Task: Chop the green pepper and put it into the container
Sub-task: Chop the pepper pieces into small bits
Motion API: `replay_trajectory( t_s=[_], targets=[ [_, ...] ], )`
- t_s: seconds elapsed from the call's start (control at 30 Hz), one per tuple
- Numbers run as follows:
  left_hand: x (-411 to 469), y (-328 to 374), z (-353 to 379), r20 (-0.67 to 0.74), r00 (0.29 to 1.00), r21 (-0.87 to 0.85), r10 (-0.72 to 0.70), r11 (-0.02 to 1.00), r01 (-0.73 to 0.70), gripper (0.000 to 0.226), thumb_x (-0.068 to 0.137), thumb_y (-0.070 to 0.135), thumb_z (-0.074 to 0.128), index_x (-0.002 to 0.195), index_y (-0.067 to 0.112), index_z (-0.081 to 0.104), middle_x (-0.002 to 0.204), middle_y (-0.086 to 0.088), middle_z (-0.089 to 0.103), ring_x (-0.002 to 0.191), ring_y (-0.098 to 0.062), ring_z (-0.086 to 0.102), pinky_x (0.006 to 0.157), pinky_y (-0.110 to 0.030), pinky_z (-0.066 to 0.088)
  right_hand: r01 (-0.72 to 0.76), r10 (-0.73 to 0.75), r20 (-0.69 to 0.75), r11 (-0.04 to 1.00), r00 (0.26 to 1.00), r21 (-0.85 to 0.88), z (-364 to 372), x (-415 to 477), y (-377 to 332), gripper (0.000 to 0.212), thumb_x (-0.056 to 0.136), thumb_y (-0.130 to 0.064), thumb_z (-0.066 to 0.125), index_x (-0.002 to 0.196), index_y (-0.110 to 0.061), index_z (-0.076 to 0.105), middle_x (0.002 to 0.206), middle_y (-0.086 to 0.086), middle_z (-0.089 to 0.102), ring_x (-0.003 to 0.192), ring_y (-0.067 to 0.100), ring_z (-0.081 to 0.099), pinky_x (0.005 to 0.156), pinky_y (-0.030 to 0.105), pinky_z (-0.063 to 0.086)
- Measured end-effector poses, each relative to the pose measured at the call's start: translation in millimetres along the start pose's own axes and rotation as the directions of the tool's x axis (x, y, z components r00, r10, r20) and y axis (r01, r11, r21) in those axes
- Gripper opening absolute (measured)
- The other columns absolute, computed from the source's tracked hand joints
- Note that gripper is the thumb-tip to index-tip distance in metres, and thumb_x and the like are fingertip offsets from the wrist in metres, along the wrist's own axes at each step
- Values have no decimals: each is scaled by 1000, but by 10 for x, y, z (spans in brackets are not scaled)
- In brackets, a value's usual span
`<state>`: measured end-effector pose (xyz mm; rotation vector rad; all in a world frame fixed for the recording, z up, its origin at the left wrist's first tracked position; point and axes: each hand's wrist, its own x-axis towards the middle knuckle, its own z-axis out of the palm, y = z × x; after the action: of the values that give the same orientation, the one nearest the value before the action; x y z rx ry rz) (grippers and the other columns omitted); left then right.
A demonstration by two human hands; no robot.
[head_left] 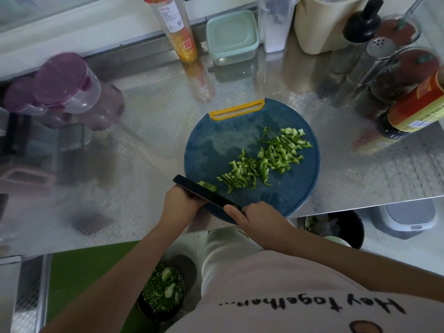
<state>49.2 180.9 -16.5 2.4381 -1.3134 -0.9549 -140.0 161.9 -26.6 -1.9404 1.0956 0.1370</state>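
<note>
While the right hand (259, 218) grasps the slim black knife (204, 193) over the round blue board (216, 140), ragged green pepper strips (266, 159) lie mid-frame; whether the left hand (182, 203) grasps anything cannot be told.

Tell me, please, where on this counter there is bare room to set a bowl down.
Bare counter lies between the purple-lidded jars and the cutting board, and right of the board by the front edge. The back right is crowded with bottles; the board holds pepper strips and the knife.
</note>
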Motion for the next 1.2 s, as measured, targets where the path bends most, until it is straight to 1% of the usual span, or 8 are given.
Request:
replay_trajectory(
  t_s=[0.2,0.37,0.63,0.83,0.93,1.03,1.13,1.2],
  targets=[
    [-2,61,-12,-21,999,-5,-42,999,41,24,80,31,72,83,16,54,65,15,46,59,-1,42,47,-9,36,-9,8,-31,1000,999,-3,14,12,-7,64,93,-62,20,54,-16,41,55,2,43,61,25,48,65,37,44],
    [-14,18,-6,-48,997,-161,-54,986,46,37,69,31,82,98,14,68,86,6,66,81,-12,61,58,-11,40,-38,39,-30,999,999,22,21,15,70,66,87,-66,14,55,-16,43,56,0,44,61,23,48,67,37,44],
    [-11,23,-37,-51,998,-131,-31,991,24,38,69,31,81,100,14,67,85,7,63,78,-10,57,57,-11,38,-48,49,-30,999,998,23,54,19,88,72,75,-72,4,58,-15,45,58,0,44,63,24,49,70,38,46],
    [-1,-52,-43,-41,999,-179,-24,984,16,42,65,30,83,101,14,68,89,5,68,82,-13,63,60,-12,40,-6,6,41,1000,999,-10,53,108,104,133,48,-86,-30,101,-10,65,59,-3,39,53,15,40,60,32,31],
    [19,-84,-52,-30,999,-203,-25,979,19,44,64,28,85,102,14,68,92,4,69,83,-13,63,64,-13,43,3,0,53,998,999,-61,41,134,89,116,63,-83,-20,94,-9,65,58,-2,39,55,19,44,59,32,32],
    [47,-115,-56,-17,1000,-218,-26,976,22,47,61,27,86,103,14,69,94,3,70,86,-13,64,70,-18,48,-33,41,84,995,996,-89,46,169,74,82,87,-67,8,79,-5,60,59,1,42,59,22,45,62,34,36],
    [59,-126,-61,-14,999,-218,-29,976,25,46,60,26,87,101,13,70,92,3,71,83,-12,65,69,-18,48,-11,20,129,998,991,-69,-11,187,-1,100,79,-73,-6,107,-6,63,61,1,40,55,17,40,57,31,32],
    [56,-119,-62,-14,1000,-210,-20,978,16,44,61,24,87,99,14,69,88,4,70,77,-9,64,66,-16,48,-70,78,180,996,981,-52,-68,205,-99,78,94,-57,1,140,-9,40,70,5,39,63,22,41,57,32,30]
  ],
)
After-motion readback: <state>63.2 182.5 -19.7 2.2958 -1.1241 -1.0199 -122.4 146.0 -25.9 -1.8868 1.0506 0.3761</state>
